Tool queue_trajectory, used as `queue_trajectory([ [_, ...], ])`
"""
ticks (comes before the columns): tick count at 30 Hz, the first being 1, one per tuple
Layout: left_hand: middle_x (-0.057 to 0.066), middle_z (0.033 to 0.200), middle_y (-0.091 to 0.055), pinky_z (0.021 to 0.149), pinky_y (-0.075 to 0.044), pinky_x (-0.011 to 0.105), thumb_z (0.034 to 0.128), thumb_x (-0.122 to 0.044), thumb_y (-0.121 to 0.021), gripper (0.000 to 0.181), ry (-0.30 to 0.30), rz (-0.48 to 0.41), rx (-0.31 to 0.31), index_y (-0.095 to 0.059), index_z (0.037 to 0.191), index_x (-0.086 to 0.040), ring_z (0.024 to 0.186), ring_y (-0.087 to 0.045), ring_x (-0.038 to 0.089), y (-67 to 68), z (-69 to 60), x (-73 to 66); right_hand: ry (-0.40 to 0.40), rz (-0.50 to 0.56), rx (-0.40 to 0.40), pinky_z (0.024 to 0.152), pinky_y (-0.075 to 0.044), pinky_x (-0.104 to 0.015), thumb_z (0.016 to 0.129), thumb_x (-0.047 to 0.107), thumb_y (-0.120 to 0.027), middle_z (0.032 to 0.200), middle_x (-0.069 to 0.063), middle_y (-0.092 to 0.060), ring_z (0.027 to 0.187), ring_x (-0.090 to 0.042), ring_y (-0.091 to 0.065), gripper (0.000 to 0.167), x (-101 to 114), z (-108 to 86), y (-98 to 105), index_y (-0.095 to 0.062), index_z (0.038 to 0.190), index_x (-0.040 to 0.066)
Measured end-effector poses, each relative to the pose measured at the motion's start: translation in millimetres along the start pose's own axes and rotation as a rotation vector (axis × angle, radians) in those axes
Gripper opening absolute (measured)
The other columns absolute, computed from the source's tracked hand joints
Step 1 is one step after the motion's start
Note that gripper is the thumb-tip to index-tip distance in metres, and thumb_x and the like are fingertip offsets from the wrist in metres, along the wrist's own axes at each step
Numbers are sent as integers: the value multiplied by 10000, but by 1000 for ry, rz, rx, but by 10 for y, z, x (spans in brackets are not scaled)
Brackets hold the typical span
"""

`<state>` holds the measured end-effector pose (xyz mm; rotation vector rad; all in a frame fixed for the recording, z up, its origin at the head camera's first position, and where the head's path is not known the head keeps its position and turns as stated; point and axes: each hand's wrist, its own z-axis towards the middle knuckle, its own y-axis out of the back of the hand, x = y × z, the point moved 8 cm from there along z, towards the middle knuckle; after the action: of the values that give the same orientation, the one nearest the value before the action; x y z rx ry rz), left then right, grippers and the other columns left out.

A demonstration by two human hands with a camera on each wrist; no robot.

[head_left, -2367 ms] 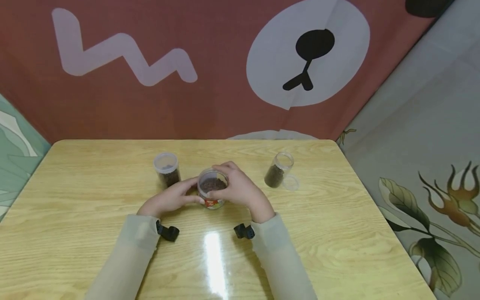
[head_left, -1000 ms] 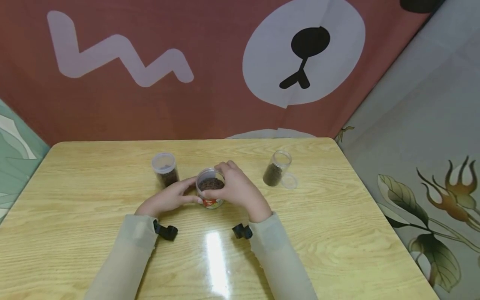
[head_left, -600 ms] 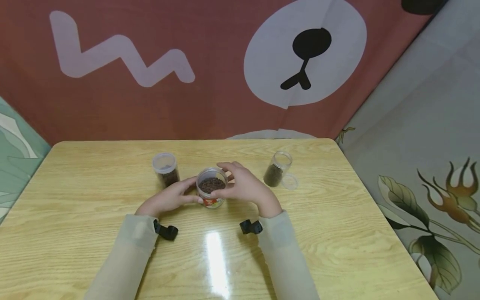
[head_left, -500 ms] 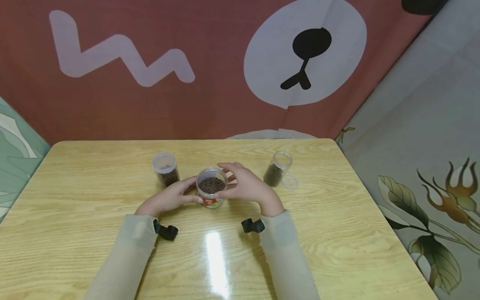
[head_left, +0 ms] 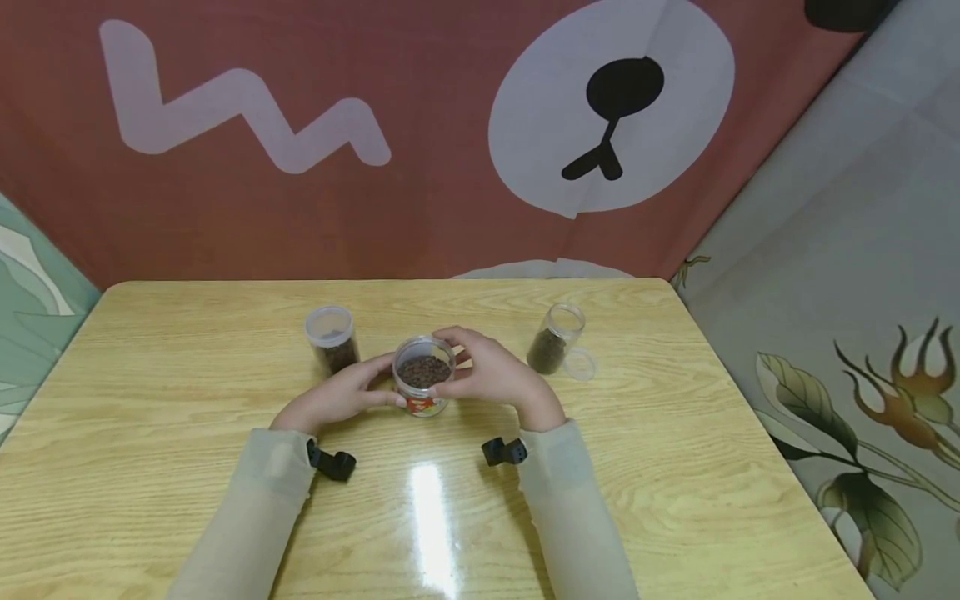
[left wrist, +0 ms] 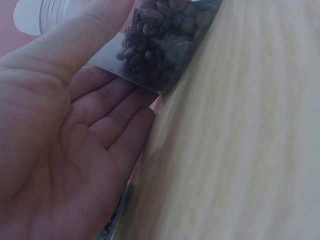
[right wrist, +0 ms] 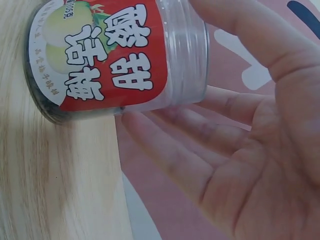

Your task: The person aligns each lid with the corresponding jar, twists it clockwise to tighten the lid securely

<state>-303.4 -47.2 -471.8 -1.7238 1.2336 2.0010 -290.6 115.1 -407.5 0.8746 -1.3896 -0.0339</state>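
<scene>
A clear open jar [head_left: 423, 377] with a red and green label stands on the table, holding dark brown beans [head_left: 422, 371] that look like coffee beans. My left hand [head_left: 343, 393] holds its left side, the thumb at the front and fingers reaching round behind. On the other side, my right hand [head_left: 487, 375] holds it near the rim, thumb tip at the front of the rim and fingers at the back. The right wrist view shows the jar's red label [right wrist: 115, 55] between thumb and fingers. Through the wall, the left wrist view shows the beans [left wrist: 155, 45].
A taller lidded clear jar [head_left: 332, 342] with dark contents stands just behind the left hand. To the right, an uncapped jar [head_left: 553, 340] of dark contents stands with a clear lid [head_left: 580, 364] beside it. The wood-grain table [head_left: 187, 375] ends at a printed cloth [head_left: 435, 217].
My right hand has shifted a little to the right, its thumb drawn back from over the opening to the rim, so more beans show. The left hand and the jars have stayed put.
</scene>
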Motion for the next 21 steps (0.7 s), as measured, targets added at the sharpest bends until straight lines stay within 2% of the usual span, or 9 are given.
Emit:
queue_trajectory([
  [7,113,1596,-383,1196,-252,578,959,-308,-715,710,-4,-13,7,-392,1566,-131,1498,-281,325,-5,-1,6,13,-8,-17,908,-569,-301,836,131,-843,1306,-193,-545,1164,-320,-577,667,19,26,-27,-467,1365,-25],
  [15,145,1599,-370,1186,-254,602,964,-311,-707,712,-22,-4,8,-384,1565,-106,1495,-277,363,-6,-1,-4,-8,-68,-57,946,-554,-366,823,183,-862,1251,-140,-570,1179,-269,-577,601,30,28,-41,-470,1238,-6],
  [18,133,1599,-374,1188,-260,590,961,-318,-711,710,-10,3,3,-393,1563,-118,1493,-288,350,-3,1,3,-28,-72,-63,959,-550,-376,819,191,-866,1266,-133,-571,1198,-273,-577,621,17,23,-41,-465,1254,1],
  [21,142,1601,-368,1187,-258,595,964,-322,-705,715,-8,15,0,-383,1568,-114,1492,-286,359,-3,-3,11,-49,-65,-59,996,-535,-398,820,194,-866,1315,-141,-557,1237,-293,-566,717,6,19,-38,-445,1366,-2],
])
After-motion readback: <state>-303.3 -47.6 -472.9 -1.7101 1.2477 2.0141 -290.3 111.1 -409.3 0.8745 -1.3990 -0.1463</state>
